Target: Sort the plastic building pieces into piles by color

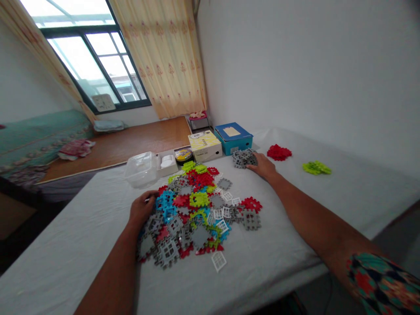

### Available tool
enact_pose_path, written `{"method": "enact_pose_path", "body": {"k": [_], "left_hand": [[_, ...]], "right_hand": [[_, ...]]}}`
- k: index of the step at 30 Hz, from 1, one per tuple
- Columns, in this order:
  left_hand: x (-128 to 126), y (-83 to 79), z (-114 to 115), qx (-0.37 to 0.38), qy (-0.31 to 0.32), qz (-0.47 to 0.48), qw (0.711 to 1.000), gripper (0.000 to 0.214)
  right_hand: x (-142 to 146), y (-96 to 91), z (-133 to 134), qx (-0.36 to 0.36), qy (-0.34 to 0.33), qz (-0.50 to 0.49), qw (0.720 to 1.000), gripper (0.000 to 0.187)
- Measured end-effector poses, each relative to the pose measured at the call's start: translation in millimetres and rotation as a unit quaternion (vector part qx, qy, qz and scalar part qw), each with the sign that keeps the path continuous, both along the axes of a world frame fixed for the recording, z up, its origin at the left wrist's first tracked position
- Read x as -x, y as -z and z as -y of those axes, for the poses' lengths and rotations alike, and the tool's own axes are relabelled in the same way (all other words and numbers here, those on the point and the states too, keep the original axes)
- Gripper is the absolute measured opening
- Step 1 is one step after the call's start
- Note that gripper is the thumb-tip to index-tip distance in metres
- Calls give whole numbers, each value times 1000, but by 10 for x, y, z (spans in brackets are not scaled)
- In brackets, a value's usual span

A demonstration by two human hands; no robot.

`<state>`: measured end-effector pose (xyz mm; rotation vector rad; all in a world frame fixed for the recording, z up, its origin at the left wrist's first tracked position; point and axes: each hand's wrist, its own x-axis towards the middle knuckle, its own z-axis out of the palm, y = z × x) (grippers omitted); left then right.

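A mixed heap of flat plastic interlocking building pieces (198, 199) in grey, red, lime green and blue lies on the cloth-covered table. At the heap's left edge is my left hand (142, 208), its fingers curled beside the blue pieces (166, 202); what they hold, if anything, is hidden. Farther back, my right hand (264, 167) grips the right side of a small pile of grey interlocking pieces (243, 158), thumb toward me. Small white window-frame pieces (219, 261) lie along the heap's right and front.
Right of my right hand sit a red pile (279, 152) and a lime-green pile (316, 167). Along the back stand a clear plastic tub (141, 168), a white tray (166, 162), a round tin (184, 155), a yellow-and-white box (205, 146) and a blue box (233, 138). A wall (311, 65) rises behind.
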<state>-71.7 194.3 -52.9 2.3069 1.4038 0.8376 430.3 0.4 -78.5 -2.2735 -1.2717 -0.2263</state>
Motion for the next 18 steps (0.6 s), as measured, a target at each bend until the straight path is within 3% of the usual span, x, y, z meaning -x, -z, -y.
{"method": "enact_pose_path", "body": {"k": [4, 8, 11, 15, 18], "left_hand": [[6, 20, -16, -6, 5, 2, 1000, 36], [0, 12, -9, 1, 0, -4, 1000, 36], [-11, -15, 21, 9, 1, -6, 1000, 38], [-19, -37, 47, 11, 0, -4, 1000, 37], [-19, -33, 43, 13, 1, -4, 1000, 35]], "right_hand": [[-54, -62, 139, -5, -8, 0, 1000, 74], [77, -192, 165, -53, -55, 9, 997, 50], [414, -244, 77, -61, -182, 3, 981, 36], [933, -212, -32, -5, -393, 41, 918, 39], [1143, -196, -48, 33, -424, 71, 902, 39]]}}
